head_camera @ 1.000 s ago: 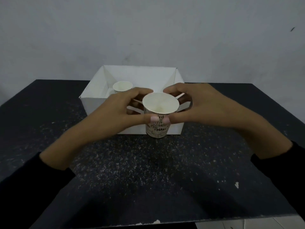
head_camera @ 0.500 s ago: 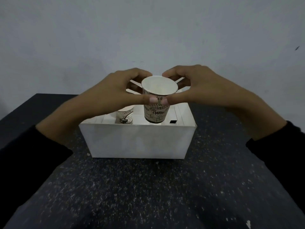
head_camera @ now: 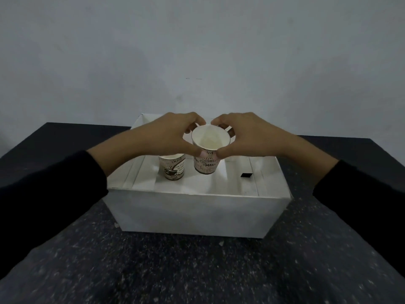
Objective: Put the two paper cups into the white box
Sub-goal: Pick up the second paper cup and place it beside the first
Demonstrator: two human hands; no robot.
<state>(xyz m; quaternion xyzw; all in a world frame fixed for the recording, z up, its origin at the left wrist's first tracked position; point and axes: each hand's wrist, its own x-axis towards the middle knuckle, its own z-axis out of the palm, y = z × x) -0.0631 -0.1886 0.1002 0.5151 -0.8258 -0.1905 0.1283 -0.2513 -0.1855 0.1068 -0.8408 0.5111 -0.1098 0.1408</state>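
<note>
The open white box (head_camera: 197, 213) stands in the middle of the dark table. One printed paper cup (head_camera: 173, 168) stands upright on the box floor, left of centre, its rim partly hidden by my left hand. A second paper cup (head_camera: 208, 150), upright with its mouth showing, is inside the box just right of the first, its base at or just above the floor. My left hand (head_camera: 168, 137) and my right hand (head_camera: 247, 137) both pinch this cup at its rim, thumbs in front and fingers behind.
A small black square (head_camera: 246, 175) lies on the box floor to the right of the cups. The speckled black table (head_camera: 197, 270) extends around the box. A plain grey wall (head_camera: 197, 51) rises behind it.
Both hands have carried the second cup forward over the near wall and lowered it into the box beside the first cup. The camera view has shifted too.
</note>
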